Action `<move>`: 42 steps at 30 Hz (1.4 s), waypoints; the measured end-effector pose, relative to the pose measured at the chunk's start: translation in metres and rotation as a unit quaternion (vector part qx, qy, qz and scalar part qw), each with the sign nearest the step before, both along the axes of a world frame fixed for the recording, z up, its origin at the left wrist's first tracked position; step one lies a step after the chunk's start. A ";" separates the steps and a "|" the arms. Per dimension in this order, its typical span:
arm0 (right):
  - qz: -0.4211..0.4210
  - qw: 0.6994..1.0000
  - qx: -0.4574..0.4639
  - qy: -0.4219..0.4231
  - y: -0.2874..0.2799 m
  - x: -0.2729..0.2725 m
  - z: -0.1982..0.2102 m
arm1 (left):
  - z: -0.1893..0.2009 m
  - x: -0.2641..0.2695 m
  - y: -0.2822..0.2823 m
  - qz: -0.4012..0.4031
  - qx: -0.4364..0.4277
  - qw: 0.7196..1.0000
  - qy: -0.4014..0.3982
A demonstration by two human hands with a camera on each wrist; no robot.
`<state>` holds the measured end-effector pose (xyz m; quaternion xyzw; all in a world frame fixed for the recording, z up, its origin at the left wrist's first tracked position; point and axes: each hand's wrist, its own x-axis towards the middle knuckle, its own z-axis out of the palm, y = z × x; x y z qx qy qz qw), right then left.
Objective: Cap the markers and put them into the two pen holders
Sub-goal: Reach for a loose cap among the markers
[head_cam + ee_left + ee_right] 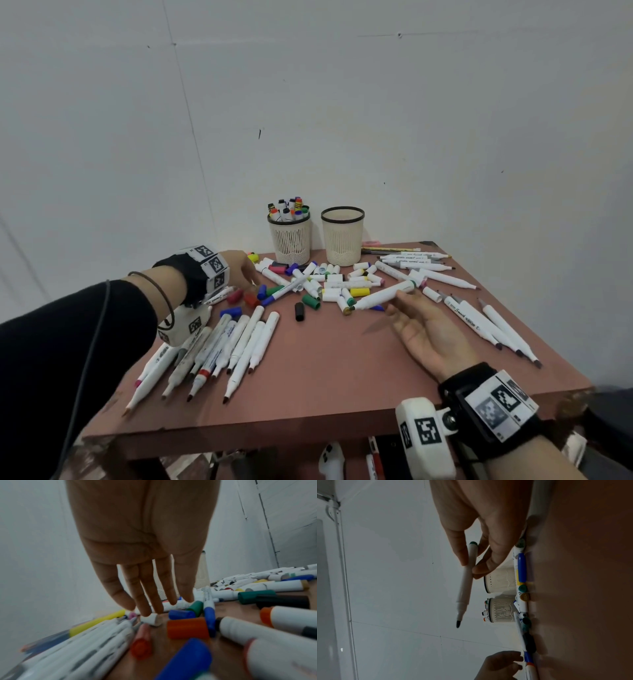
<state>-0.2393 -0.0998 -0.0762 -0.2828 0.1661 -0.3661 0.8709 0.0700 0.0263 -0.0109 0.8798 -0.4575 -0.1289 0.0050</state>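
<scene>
My right hand [399, 298] pinches an uncapped white marker [383, 295] between thumb and fingers [464, 555]; its dark tip [458, 624] points left and it has a green rear end. It hangs just above the heap of loose caps [339, 284]. My left hand [248, 277] hovers with straight fingers [145, 601] over loose caps: a small white cap [151, 619], a blue cap [181, 614], an orange-red cap [187, 628]. It holds nothing. At the back stand two cream holders: the left holder [289, 240] has several capped markers in it, the right holder [342, 240] looks empty.
Uncapped markers lie fanned at the front left [222, 346] and along the right side [493, 322]. More markers lie at the back right [418, 260]. The brown table [325, 373] stands against a white wall. Bare tabletop shows front centre.
</scene>
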 end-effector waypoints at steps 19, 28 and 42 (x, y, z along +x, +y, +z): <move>0.010 0.999 -0.032 0.000 0.000 -0.001 -0.003 | -0.009 -0.018 -0.047 0.047 -0.022 0.998 -0.036; -0.002 1.000 -0.019 0.011 -0.002 0.001 -0.005 | 0.018 -0.051 -0.005 0.119 -0.296 0.932 0.172; -0.044 0.999 -0.002 -0.005 -0.001 0.000 -0.006 | -0.031 -0.154 0.052 0.170 -0.414 0.689 0.570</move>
